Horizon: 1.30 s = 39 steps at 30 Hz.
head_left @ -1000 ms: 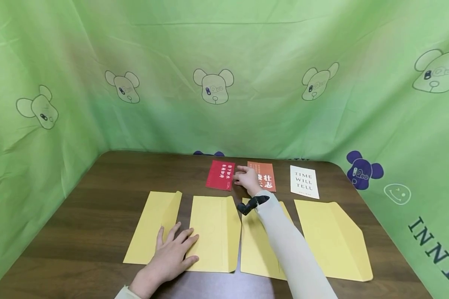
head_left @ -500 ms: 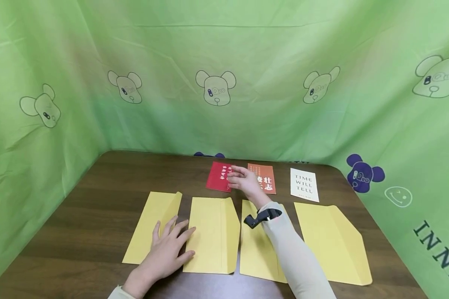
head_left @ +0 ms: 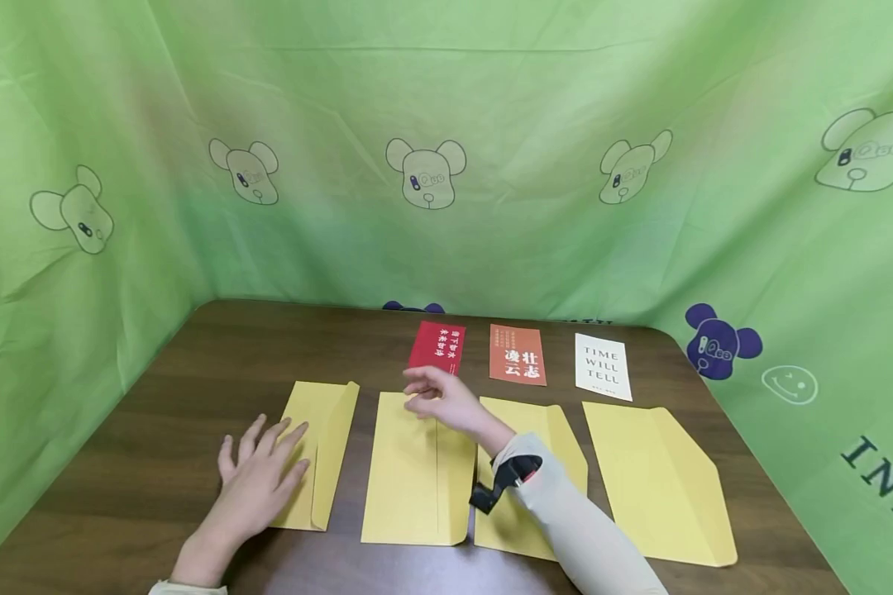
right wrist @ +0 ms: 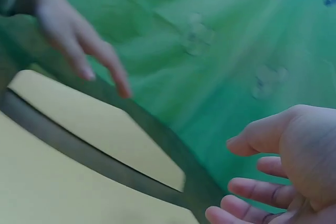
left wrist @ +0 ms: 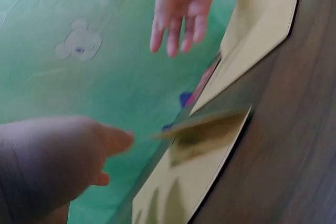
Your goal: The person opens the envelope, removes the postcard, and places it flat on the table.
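Note:
Over the leftmost yellow envelope (head_left: 335,463) my left hand (head_left: 256,479) is spread, fingers apart and holding nothing. In the left wrist view that envelope's flap (left wrist: 210,129) stands partly raised, and the hand's shadow falls on the paper. My right hand (head_left: 446,401) hovers above the top of the second envelope (head_left: 402,487), fingers loosely bent with nothing between them. Just beyond it lies the red card (head_left: 435,343), its lower edge hidden by the hand. The right forearm covers part of the third envelope (head_left: 513,521).
An orange card (head_left: 517,355) and a white card (head_left: 603,366) lie flat at the back of the brown table (head_left: 156,430). A fourth envelope (head_left: 647,479) is at the right. Green cloth (head_left: 327,240) hangs behind the table and along its sides.
My right hand has come back from the red and orange cards toward me and left, uncovering the orange card. My left hand has shifted left, off the second envelope to over the first.

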Each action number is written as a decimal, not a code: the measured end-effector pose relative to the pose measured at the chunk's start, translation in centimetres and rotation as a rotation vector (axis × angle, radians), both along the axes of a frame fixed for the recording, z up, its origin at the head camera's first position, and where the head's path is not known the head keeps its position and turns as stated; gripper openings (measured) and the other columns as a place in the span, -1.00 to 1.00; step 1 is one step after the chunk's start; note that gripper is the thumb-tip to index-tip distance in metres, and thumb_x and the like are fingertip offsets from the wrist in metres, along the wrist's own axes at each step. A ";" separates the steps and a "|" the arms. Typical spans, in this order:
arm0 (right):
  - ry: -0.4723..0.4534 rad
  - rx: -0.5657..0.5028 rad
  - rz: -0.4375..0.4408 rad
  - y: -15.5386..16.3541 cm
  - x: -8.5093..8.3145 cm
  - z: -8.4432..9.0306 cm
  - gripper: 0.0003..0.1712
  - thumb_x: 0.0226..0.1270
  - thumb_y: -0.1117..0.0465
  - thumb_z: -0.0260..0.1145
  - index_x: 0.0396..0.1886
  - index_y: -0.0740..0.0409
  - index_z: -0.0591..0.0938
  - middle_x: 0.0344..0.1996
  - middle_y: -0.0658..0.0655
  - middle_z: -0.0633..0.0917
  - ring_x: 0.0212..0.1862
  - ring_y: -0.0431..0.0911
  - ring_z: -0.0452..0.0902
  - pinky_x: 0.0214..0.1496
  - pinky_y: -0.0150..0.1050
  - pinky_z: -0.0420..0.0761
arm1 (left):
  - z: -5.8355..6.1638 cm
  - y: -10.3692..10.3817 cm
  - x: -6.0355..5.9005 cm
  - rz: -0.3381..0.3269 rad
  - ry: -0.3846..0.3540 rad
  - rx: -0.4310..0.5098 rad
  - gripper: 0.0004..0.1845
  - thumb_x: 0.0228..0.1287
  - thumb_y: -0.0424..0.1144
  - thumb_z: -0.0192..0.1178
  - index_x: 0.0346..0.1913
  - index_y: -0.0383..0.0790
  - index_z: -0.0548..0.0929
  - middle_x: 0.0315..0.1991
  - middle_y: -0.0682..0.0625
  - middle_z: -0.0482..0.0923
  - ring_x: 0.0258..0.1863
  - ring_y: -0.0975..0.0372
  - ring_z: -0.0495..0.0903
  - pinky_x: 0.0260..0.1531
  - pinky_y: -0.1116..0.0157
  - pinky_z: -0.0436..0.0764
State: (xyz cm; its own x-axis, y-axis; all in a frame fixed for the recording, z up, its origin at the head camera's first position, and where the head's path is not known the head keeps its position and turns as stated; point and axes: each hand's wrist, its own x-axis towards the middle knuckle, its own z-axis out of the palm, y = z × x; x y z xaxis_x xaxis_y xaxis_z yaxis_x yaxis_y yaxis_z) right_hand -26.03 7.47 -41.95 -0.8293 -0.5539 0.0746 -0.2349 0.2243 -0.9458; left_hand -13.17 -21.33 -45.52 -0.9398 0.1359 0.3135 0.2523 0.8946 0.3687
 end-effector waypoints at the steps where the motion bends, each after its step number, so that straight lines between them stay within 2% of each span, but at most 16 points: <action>1: 0.036 0.042 0.020 -0.3 0.5 0.0 -0.41 0.30 0.38 0.32 0.29 0.48 0.42 0.00 0.47 0.59 -0.06 0.07 0.61 -0.04 -0.18 0.65 | -0.1 -0.5 0.0 0.014 -0.018 -0.004 -0.46 0.36 -0.16 0.21 0.36 -0.20 0.47 0.33 -0.29 0.37 0.40 -0.29 0.03 0.18 -0.47 -0.17; 5: 0.144 0.179 0.125 -1.6 2.3 -0.2 -0.41 0.28 0.31 0.36 0.28 0.38 0.46 0.00 0.33 0.63 0.01 0.11 0.60 0.00 -0.20 0.61 | -0.4 -2.4 0.3 0.065 -0.113 -0.011 -0.40 0.32 -0.16 0.25 0.38 -0.24 0.43 0.37 -0.33 0.30 0.39 -0.35 -0.02 0.16 -0.49 -0.22; 8: 0.212 0.263 0.214 -2.8 3.5 -0.5 -0.40 0.29 0.29 0.36 0.31 0.34 0.45 0.06 0.29 0.61 0.08 0.13 0.55 0.01 -0.18 0.61 | -0.7 -3.5 0.5 0.079 -0.160 0.004 -0.39 0.34 -0.12 0.24 0.39 -0.26 0.41 0.38 -0.35 0.28 0.37 -0.39 -0.03 0.14 -0.50 -0.26; 11: 0.327 0.390 0.272 -4.0 4.6 -0.8 -0.38 0.28 0.25 0.37 0.31 0.29 0.45 0.11 0.24 0.59 0.16 0.04 0.51 0.14 -0.23 0.53 | -1.0 -4.1 0.7 0.079 -0.185 0.019 -0.39 0.36 -0.06 0.22 0.39 -0.25 0.41 0.38 -0.35 0.27 0.35 -0.42 -0.04 0.11 -0.52 -0.27; 15: 0.450 0.536 0.349 -5.3 6.2 -1.3 -0.37 0.28 0.19 0.38 0.32 0.21 0.47 0.18 0.12 0.57 0.23 -0.13 0.42 0.30 -0.34 0.32 | -1.5 -4.5 1.0 0.080 -0.216 0.019 -0.43 0.36 -0.03 0.23 0.36 -0.18 0.47 0.35 -0.39 0.27 0.33 -0.45 -0.04 0.09 -0.53 -0.23; 20: 0.585 0.624 0.460 -6.9 7.8 -1.4 -0.39 0.28 0.13 0.37 0.33 0.09 0.50 0.23 0.06 0.52 0.22 -0.14 0.32 0.24 -0.42 0.28 | -1.8 -4.6 1.1 0.091 -0.234 0.006 -0.51 0.38 0.00 0.22 0.28 -0.13 0.58 0.31 -0.45 0.27 0.32 -0.47 -0.03 0.07 -0.53 -0.21; 23: 0.690 0.674 0.471 -7.8 8.4 -1.1 -0.37 0.31 0.06 0.36 0.37 0.00 0.48 0.33 0.07 0.45 0.27 -0.09 0.27 0.27 -0.36 0.29 | -1.7 -4.6 0.9 0.096 -0.235 -0.002 -0.52 0.38 0.00 0.21 0.26 -0.14 0.60 0.31 -0.47 0.26 0.31 -0.47 -0.04 0.06 -0.54 -0.21; 28: 0.818 0.749 0.427 -9.1 8.5 -1.0 -0.38 0.40 -0.08 0.28 0.42 -0.11 0.45 0.45 0.08 0.33 0.45 0.04 0.16 0.38 -0.07 0.29 | -1.3 -4.6 0.7 0.096 -0.244 -0.002 -0.51 0.37 -0.02 0.22 0.27 -0.15 0.59 0.31 -0.49 0.23 0.32 -0.49 -0.07 0.06 -0.55 -0.23; 33: 0.897 0.815 0.381 -9.3 8.2 -1.1 -0.52 0.40 -0.13 0.25 0.26 -0.16 0.58 0.31 0.00 0.46 0.47 0.06 0.14 0.40 0.03 0.25 | -1.4 -4.3 0.7 0.092 -0.247 0.006 -0.51 0.37 0.00 0.22 0.26 -0.15 0.60 0.31 -0.49 0.25 0.32 -0.49 -0.06 0.06 -0.55 -0.23; 39: 0.921 0.793 0.336 -8.3 8.1 -0.8 -0.67 0.37 -0.09 0.30 0.04 -0.14 0.69 0.12 -0.04 0.53 0.44 0.02 0.19 0.42 0.20 0.17 | -1.4 -4.4 0.8 0.096 -0.249 0.018 -0.52 0.36 -0.01 0.24 0.26 -0.15 0.60 0.31 -0.49 0.24 0.32 -0.49 -0.08 0.06 -0.55 -0.24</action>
State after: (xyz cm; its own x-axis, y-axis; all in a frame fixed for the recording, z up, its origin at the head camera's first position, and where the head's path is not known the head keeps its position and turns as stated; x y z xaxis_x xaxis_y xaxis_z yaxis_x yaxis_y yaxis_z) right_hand -17.91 -0.87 -42.75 -0.4562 -0.8842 0.1001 -0.8897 0.4552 -0.0341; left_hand -12.33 -25.77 -46.90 -0.9966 0.0391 0.0722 0.0662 0.9029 0.4248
